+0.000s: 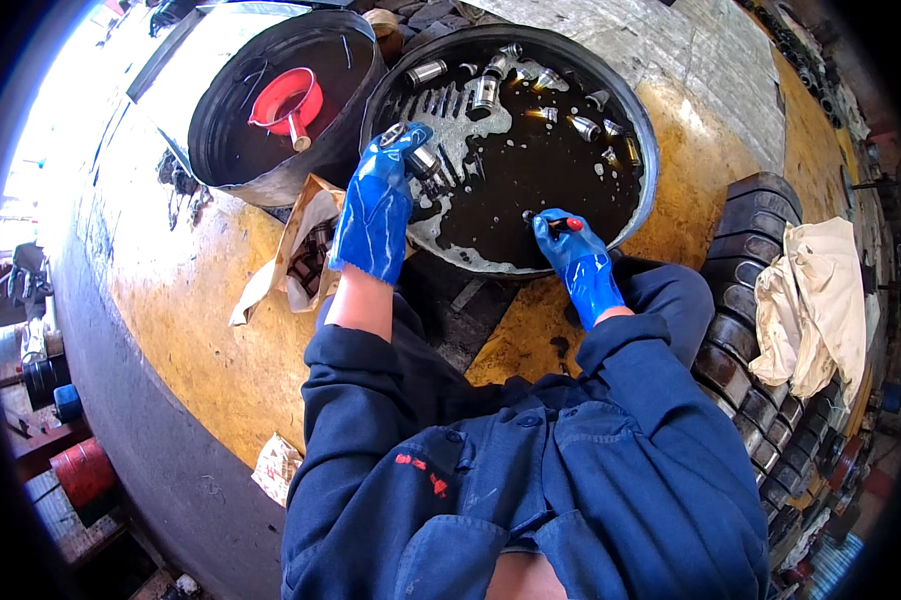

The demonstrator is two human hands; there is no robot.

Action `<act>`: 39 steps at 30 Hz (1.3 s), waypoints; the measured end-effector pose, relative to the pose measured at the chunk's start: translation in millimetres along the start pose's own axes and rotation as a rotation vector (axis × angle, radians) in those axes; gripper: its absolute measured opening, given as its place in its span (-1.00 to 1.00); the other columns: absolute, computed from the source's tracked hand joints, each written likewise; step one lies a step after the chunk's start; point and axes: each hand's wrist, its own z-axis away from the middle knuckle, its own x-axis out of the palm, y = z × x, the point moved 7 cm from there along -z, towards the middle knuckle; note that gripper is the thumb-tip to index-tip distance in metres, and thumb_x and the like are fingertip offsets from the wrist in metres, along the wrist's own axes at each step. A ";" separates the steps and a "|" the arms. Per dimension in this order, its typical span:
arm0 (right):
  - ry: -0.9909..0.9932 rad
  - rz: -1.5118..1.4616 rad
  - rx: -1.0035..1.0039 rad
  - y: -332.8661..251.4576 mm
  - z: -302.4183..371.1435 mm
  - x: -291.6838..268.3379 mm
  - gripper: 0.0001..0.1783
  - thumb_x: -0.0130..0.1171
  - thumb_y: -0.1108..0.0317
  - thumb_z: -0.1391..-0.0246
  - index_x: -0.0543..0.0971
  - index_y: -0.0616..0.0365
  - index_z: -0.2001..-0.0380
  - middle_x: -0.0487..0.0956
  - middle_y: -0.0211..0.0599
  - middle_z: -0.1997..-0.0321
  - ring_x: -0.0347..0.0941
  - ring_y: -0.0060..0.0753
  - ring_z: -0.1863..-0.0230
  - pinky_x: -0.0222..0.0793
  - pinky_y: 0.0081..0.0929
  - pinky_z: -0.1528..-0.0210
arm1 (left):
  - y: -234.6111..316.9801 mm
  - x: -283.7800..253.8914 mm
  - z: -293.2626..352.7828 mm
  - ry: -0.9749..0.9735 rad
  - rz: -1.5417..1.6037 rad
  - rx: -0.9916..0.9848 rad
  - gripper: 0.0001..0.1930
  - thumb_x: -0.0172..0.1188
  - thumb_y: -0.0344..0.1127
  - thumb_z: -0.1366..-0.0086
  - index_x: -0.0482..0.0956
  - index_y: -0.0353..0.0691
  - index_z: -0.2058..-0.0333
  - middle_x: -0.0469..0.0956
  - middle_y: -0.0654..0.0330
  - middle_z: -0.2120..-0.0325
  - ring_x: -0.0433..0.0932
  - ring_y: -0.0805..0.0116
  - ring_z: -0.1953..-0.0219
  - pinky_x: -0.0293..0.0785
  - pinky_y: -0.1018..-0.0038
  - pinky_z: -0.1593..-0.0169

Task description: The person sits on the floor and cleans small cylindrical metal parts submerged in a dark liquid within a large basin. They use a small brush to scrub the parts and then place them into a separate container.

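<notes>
My left hand [376, 215], in a blue rubber glove, is closed around a shiny cylindrical metal part [426, 162] over the left side of a large round basin [648, 170]. Its exact kind I cannot make out. My right hand [583, 262], gloved alike, grips a small red-handled tool [572, 225] near the basin's front rim; the tool's working end is too small to tell. Dark liquid [531, 190] with pale foam fills the basin. Several similar metal parts, such as one cylinder [486, 93], lie in it toward the far side.
A second round tub [216, 150] at the left holds dark liquid and a red funnel [306, 100]. Beside my left forearm is an open paper package [296, 250] of dark metal pieces. Stacked dark metal blocks [741, 270] stand at the right, with a beige cloth [816, 300] over them.
</notes>
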 end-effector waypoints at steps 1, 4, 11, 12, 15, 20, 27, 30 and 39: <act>0.000 -0.002 0.000 0.6 1.2 -1.7 -0.71 0.23 0.01 -0.28 0.73 -0.08 0.15 0.74 -0.11 0.20 0.69 0.01 0.10 0.59 -0.20 0.08 | -2.4 2.1 -0.7 0.003 0.060 -0.046 -0.72 0.08 -0.42 -0.47 0.66 -0.34 -0.04 0.65 0.04 -0.05 0.61 0.22 -0.09 0.45 0.35 -0.26; 0.009 0.029 -0.012 0.3 -0.5 0.2 -0.70 0.23 -0.01 -0.27 0.72 -0.09 0.15 0.74 -0.13 0.20 0.69 0.02 0.12 0.59 -0.20 0.07 | -10.5 3.5 1.3 0.116 0.285 -0.237 -0.72 0.13 -0.32 -0.47 0.68 -0.34 -0.01 0.64 0.06 -0.08 0.61 0.22 -0.09 0.43 0.39 -0.28; 0.005 -0.049 -0.069 10.5 -3.5 4.3 -0.72 0.24 0.05 -0.29 0.72 -0.01 0.17 0.75 -0.15 0.21 0.71 -0.04 0.14 0.57 -0.24 0.11 | -55.3 -35.7 -2.4 0.244 0.568 -0.374 -0.64 0.20 -0.23 -0.46 0.58 -0.29 -0.12 0.71 0.09 0.13 0.66 0.16 0.02 0.56 0.29 -0.17; 0.012 -0.043 -0.125 8.0 -4.2 7.5 -0.71 0.22 0.04 -0.29 0.71 -0.03 0.14 0.74 -0.16 0.21 0.70 -0.02 0.13 0.57 -0.22 0.10 | -56.9 -56.0 -2.0 0.340 0.575 -0.438 -0.67 0.22 -0.22 -0.45 0.60 -0.25 -0.08 0.71 0.08 0.11 0.66 0.14 0.02 0.59 0.25 -0.12; -0.018 0.023 -0.070 5.4 -2.9 5.0 -0.68 0.19 0.00 -0.30 0.71 -0.06 0.12 0.74 -0.17 0.18 0.70 0.00 0.11 0.57 -0.18 0.09 | -47.4 -104.7 5.9 0.635 0.587 -0.660 -0.73 0.30 -0.14 -0.39 0.63 -0.10 0.03 0.71 0.07 0.09 0.68 0.10 0.07 0.69 0.19 0.04; -0.060 0.009 -0.086 -1.9 -4.3 3.8 -0.66 0.17 -0.04 -0.30 0.70 -0.08 0.10 0.74 -0.17 0.14 0.68 0.03 0.07 0.57 -0.13 0.07 | 35.3 -163.6 59.5 0.480 -0.855 -0.360 -0.37 0.25 -0.69 -0.25 0.46 -0.17 -0.29 0.66 0.02 -0.01 0.69 0.29 0.06 0.65 0.38 -0.02; -0.036 0.009 -0.087 -11.4 0.8 -2.3 -0.67 0.19 -0.01 -0.30 0.70 -0.06 0.11 0.73 -0.14 0.16 0.67 0.07 0.09 0.56 -0.12 0.10 | 5.6 -215.0 75.2 0.731 0.105 -0.384 -0.39 -0.09 -0.31 -0.54 0.11 0.15 -0.51 0.40 -0.20 -0.32 0.43 -0.05 -0.33 0.34 0.00 -0.34; -0.052 -0.026 -0.110 -8.8 -1.1 1.0 -0.69 0.19 0.01 -0.30 0.70 -0.04 0.11 0.73 -0.14 0.18 0.67 0.07 0.11 0.56 -0.14 0.11 | -4.7 -225.3 72.3 0.539 -0.017 -0.372 -0.39 -0.12 -0.35 -0.54 0.12 0.07 -0.52 0.21 -0.27 -0.44 0.28 -0.16 -0.43 0.20 -0.02 -0.43; -0.041 -0.017 -0.002 -26.7 5.3 -5.4 -0.62 0.15 -0.10 -0.32 0.71 -0.05 0.20 0.73 -0.14 0.19 0.65 0.12 0.12 0.57 -0.04 0.09 | -32.1 -212.0 -6.3 0.608 -0.261 -0.438 -0.68 0.26 -0.14 -0.44 0.64 -0.17 -0.05 0.65 0.23 0.13 0.59 0.35 0.21 0.44 0.42 0.15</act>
